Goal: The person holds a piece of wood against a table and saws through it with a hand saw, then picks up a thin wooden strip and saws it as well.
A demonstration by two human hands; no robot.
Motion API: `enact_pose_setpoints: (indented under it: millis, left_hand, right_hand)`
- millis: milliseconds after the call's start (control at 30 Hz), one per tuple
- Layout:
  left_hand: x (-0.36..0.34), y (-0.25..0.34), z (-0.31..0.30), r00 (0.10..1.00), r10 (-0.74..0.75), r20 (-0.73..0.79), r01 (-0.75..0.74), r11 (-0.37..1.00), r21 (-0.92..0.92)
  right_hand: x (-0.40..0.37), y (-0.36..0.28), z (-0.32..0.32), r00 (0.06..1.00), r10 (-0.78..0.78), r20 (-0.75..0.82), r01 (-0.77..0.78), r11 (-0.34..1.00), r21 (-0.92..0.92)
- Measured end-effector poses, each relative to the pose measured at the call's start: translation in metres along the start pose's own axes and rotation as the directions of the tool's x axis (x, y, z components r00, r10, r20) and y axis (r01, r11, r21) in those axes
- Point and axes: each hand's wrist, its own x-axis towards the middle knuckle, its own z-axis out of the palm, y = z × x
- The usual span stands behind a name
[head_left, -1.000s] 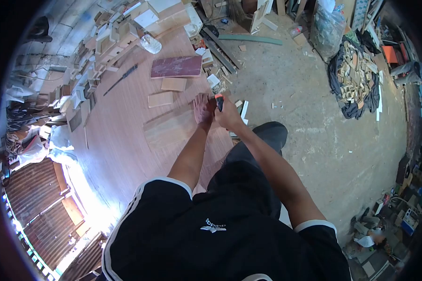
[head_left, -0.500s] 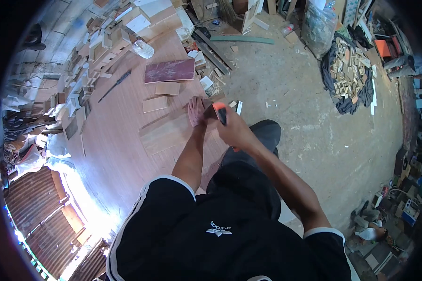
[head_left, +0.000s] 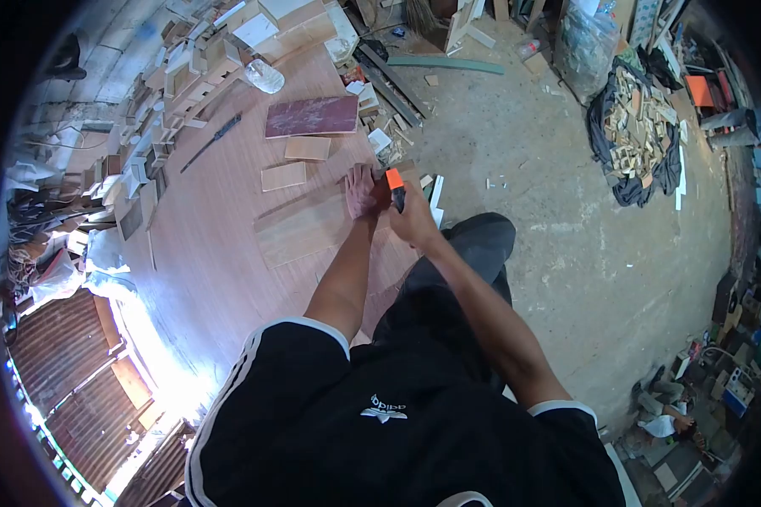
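Note:
A wide, pale wooden board point(head_left: 300, 230) lies on the work table, close to its right edge. My left hand point(head_left: 364, 193) presses on the board near its right end, fingers spread. Just to the right, my right hand point(head_left: 412, 221) is wrapped around the orange-and-black handle of a handsaw point(head_left: 395, 180). The saw's blade is mostly hidden between my hands at the board's end. Beyond the board lie two small wood blocks point(head_left: 283, 177) and a dark red, scuffed board point(head_left: 311, 116).
Along the table's point(head_left: 203, 220) far left side stand stacked wooden pieces point(head_left: 216, 72) and a plastic bottle point(head_left: 264, 76). A long, thin dark tool point(head_left: 211, 142) lies nearby. Wood offcuts fill a dark sheet point(head_left: 638, 127) on the floor. Another person point(head_left: 664, 418) sits at lower right.
My right hand has moved back and slightly left with the saw, and its handle is tilted differently. My left hand stays on the board. The whole view has shifted slightly.

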Motion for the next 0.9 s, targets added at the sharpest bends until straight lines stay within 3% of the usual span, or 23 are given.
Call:
enact_pose_setpoints:
  millis: [133, 267, 333, 400, 467, 533, 600, 667, 733, 800, 900]
  left_hand:
    - [0.004, 0.003, -0.002, 0.997, 0.075, -0.004, -0.075, 0.996, 0.053]
    - [-0.002, -0.006, 0.011, 0.999, 0.023, -0.029, -0.022, 0.998, 0.055]
    - [-0.005, -0.010, 0.021, 0.999, 0.020, -0.043, -0.018, 0.999, 0.051]
    - [0.001, -0.016, 0.029, 0.997, 0.014, -0.078, -0.010, 0.999, 0.053]
    - [-0.001, -0.010, 0.024, 0.998, 0.000, -0.064, 0.004, 0.998, 0.062]
    - [-0.007, -0.009, 0.014, 0.999, 0.001, -0.047, 0.002, 0.997, 0.071]
    - [0.000, -0.005, 0.013, 0.997, 0.073, -0.011, -0.071, 0.992, 0.106]
    - [-0.005, 0.003, 0.010, 0.998, 0.043, -0.039, -0.041, 0.998, 0.052]
    - [0.003, 0.001, 0.008, 0.994, 0.013, -0.105, -0.013, 1.000, 0.004]
    - [-0.004, 0.000, 0.006, 0.998, 0.002, -0.065, -0.003, 1.000, -0.014]
    - [0.004, 0.002, 0.003, 1.000, 0.003, -0.018, -0.003, 1.000, -0.009]
  right_hand:
    - [-0.004, -0.020, -0.005, 0.993, 0.089, 0.075, -0.081, 0.991, -0.105]
    - [-0.036, -0.087, -0.050, 0.971, 0.183, 0.156, -0.181, 0.983, -0.027]
    - [-0.054, -0.094, -0.069, 0.986, 0.088, 0.141, -0.083, 0.996, -0.043]
    - [-0.049, -0.099, -0.076, 0.983, 0.094, 0.160, -0.091, 0.996, -0.024]
    - [-0.045, -0.088, -0.068, 0.974, 0.118, 0.191, -0.121, 0.993, 0.005]
    - [-0.027, -0.052, -0.043, 0.984, 0.136, 0.114, -0.131, 0.990, -0.057]
    - [0.003, -0.026, -0.019, 0.996, 0.052, 0.076, -0.049, 0.998, -0.045]
    - [0.012, -0.008, -0.010, 0.999, -0.006, 0.033, 0.007, 1.000, -0.026]
    - [0.016, -0.014, -0.006, 0.990, 0.123, 0.067, -0.117, 0.989, -0.086]
    - [0.007, -0.015, -0.007, 0.986, 0.146, 0.082, -0.141, 0.988, -0.069]
    - [0.005, -0.013, -0.004, 0.999, 0.034, 0.033, -0.031, 0.997, -0.072]
